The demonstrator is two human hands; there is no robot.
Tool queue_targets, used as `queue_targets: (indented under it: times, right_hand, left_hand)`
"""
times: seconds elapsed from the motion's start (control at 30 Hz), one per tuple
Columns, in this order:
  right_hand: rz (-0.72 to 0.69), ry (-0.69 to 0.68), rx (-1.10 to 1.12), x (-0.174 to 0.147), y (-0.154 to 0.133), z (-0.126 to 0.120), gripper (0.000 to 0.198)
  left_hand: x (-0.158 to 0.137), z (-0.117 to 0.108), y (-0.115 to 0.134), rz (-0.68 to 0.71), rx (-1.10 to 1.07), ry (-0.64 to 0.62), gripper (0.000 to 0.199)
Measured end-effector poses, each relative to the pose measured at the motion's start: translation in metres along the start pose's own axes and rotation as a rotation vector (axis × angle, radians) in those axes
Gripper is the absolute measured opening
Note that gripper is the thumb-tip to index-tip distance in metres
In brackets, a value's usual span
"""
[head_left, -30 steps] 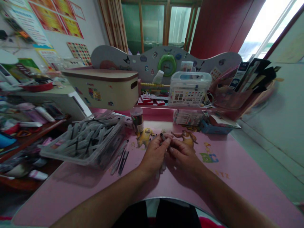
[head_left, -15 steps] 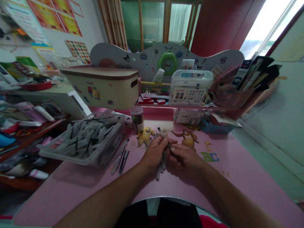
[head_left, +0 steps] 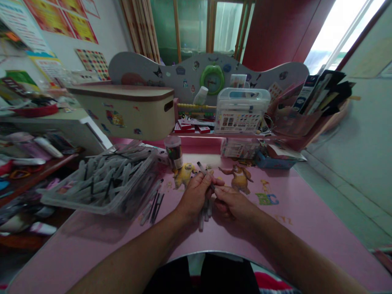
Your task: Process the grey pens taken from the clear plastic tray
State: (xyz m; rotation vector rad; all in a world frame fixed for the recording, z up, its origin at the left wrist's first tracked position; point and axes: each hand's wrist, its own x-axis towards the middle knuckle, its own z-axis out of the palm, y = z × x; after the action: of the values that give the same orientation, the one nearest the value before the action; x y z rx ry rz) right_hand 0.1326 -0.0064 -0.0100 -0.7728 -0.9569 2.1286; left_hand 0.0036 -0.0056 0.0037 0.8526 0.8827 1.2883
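Observation:
Both of my hands meet over the middle of the pink desk. Between them a slim grey pen (head_left: 200, 165) slants, its dark end pointing up and left. My left hand (head_left: 197, 191) is closed around it near the upper part. The fingers of my right hand (head_left: 229, 201) are closed on its lower end. Several more translucent grey pens (head_left: 201, 222) stick out below my left hand; whether it grips them or they lie on the desk, I cannot tell. Left of my hands, a few black and grey pens (head_left: 157, 207) lie side by side.
A clear plastic box (head_left: 105, 209) heaped with pens stands at the left. Behind my hands are a lidded jar (head_left: 173, 152), a clear case (head_left: 241, 111) on the shelf, and a blue box (head_left: 277, 162). A cream bin (head_left: 128, 118) stands back left.
The view has shifted slightly to the right. My hands stay together on the pen, which now tilts a little more to the left; my right fingers have shifted slightly along its lower end.

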Motion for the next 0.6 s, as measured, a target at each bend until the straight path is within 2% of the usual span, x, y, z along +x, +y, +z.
queue_targets:
  times: [0.2, 0.37, 0.47, 0.6]
  right_hand:
    - [0.022, -0.001, 0.028, -0.001, 0.002, -0.002, 0.045]
    - [-0.031, 0.084, -0.002, 0.0, -0.009, -0.013, 0.031]
    - [-0.111, 0.18, -0.009, 0.003, -0.017, -0.016, 0.022]
    - [-0.168, 0.295, 0.022, 0.006, -0.025, -0.015, 0.028]
  left_hand:
    - [0.003, -0.008, 0.002, -0.035, 0.006, -0.007, 0.033]
    - [0.012, -0.018, 0.009, 0.058, -0.016, 0.024, 0.033]
    - [0.012, -0.019, 0.014, 0.023, -0.04, -0.034, 0.035]
    - [0.007, -0.018, 0.018, -0.125, -0.042, -0.18, 0.041]
